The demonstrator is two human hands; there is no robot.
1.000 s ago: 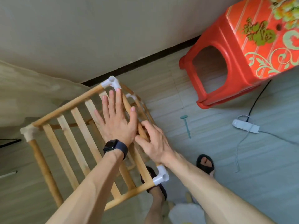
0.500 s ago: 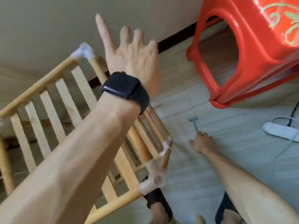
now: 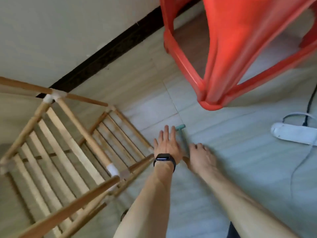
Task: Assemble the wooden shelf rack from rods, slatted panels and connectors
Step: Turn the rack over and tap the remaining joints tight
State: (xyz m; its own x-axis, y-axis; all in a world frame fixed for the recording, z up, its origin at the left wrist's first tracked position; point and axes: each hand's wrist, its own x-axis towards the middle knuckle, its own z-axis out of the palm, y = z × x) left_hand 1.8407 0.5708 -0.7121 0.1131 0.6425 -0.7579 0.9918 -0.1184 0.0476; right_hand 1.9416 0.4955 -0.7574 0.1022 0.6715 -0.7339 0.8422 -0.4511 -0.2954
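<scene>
Red stool [image 3: 223, 48] on pale floor [image 3: 223, 169] by wall [image 3: 60, 31].

rack [image 3: 84, 133] at left, small tool [image 3: 180, 126] on the floor [image 3: 240, 160] beside it, stool [image 3: 223, 48] behind, power strip [image 3: 293, 134] right.

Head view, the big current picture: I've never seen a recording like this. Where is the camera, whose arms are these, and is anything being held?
There is no machine here. A person wears a wide-angle camera on the head, looking forward and down, so the two bare arms coming in from the bottom edge are the person's own. The left hand, above the dark watch, has its fingers straight, low over the tiled floor. The right hand is beside it with its fingers curled downward. Between them lies a small green T-shaped tool; blur hides whether the right hand grips it. On the left is the partly built wooden rack, its rods and slats joined by white connectors. A red plastic stool and a white power strip also sit on the floor.
</scene>
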